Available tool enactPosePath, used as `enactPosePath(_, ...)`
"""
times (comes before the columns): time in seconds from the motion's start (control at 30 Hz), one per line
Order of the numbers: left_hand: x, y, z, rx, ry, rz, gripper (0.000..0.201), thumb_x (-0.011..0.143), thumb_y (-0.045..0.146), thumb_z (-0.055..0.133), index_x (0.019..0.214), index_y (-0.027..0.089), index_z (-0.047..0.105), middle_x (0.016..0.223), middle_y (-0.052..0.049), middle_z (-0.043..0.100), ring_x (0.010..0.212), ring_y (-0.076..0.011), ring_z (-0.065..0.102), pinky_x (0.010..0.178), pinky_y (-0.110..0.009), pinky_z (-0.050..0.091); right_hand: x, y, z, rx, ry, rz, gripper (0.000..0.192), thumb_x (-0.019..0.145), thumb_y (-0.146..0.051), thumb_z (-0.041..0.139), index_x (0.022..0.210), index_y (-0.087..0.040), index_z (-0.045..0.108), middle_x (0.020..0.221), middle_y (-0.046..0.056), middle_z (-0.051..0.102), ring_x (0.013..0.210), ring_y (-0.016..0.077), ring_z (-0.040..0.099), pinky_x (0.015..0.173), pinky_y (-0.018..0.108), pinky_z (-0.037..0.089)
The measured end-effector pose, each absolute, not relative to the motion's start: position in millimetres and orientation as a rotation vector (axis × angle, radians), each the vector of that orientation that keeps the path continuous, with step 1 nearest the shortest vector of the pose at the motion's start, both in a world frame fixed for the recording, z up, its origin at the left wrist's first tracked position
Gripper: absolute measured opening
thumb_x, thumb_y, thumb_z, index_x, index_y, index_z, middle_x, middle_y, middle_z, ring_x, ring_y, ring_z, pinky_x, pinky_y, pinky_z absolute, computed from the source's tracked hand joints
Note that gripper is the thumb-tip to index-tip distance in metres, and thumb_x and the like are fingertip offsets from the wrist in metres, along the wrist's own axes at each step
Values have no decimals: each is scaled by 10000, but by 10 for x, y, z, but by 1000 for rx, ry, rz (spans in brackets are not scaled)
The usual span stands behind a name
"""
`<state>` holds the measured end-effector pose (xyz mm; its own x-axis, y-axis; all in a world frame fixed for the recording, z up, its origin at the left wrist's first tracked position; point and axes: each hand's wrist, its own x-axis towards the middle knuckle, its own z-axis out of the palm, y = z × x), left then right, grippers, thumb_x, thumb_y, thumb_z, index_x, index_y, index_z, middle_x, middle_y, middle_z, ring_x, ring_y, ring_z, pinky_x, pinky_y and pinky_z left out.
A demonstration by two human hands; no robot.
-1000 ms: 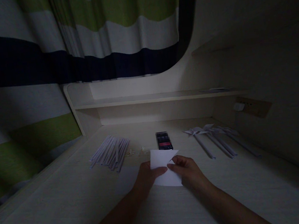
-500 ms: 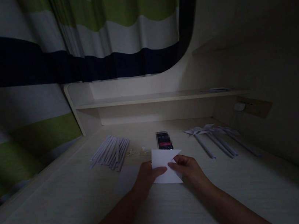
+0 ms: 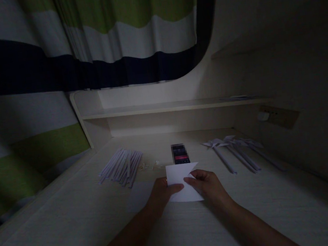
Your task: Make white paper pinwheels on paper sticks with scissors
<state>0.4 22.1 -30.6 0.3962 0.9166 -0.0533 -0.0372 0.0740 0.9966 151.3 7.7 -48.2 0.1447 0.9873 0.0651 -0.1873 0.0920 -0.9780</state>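
Both hands pinch a folded white paper sheet (image 3: pixel 181 181) low over the tabletop (image 3: pixel 75 233), left hand (image 3: pixel 161 192) steadying its edge, right hand (image 3: pixel 207 186) clenched on the fold, with rolled paper sticks (image 3: pixel 121 167) beyond-left and finished pinwheels (image 3: pixel 235 151) beyond-right of each grip.

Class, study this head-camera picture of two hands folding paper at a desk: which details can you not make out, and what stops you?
- White paper, head view: its near part is covered by the left hand and right hand.
- Dark object behind the paper: its face is pixelated.
- Small bits beside the paper sticks: too small and dim.
- Pinwheels: their number is lost in shadow.
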Motion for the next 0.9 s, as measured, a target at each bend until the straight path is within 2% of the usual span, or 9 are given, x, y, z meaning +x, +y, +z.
enactPosePath(0.33, 24, 161, -230, 1310, 994, 939, 290, 566, 289, 667, 760, 73, 665, 685, -79, 659, 616, -188, 582, 554, -265, 408, 1476, 32, -455, -1110, -1075, 1100, 318, 507, -404, 714, 644, -129, 632, 566, 32, 627, 488, 143, 527, 473, 249, 389)
enactPosePath(0.53, 5, 191, -260, 1263, 973, 948, 285, 580, 288, 659, 764, 71, 658, 693, -88, 661, 607, -189, 585, 556, -269, 414, 1500, -26, -321, -1066, -1082, 1069, 336, 608, -453, 628, 716, -139, 675, 577, 28, 634, 539, 150, 538, 507, 242, 385)
enactPosePath(0.7, -5, 217, -314, 1207, 911, 954, 310, 587, 307, 657, 784, 68, 652, 715, -100, 663, 624, -193, 590, 570, -276, 422, 1512, -32, -316, -1085, -1099, 1125, 375, 575, -479, 637, 705, -131, 690, 538, 27, 625, 475, 147, 517, 453, 242, 357)
enactPosePath(0.9, -3, 232, -340, 1198, 904, 948, 314, 591, 315, 655, 786, 69, 648, 714, -103, 660, 612, -186, 586, 550, -264, 416, 1512, -30, -324, -1080, -1086, 1150, 335, 568, -441, 658, 720, -146, 698, 555, 28, 643, 489, 145, 533, 483, 249, 380)
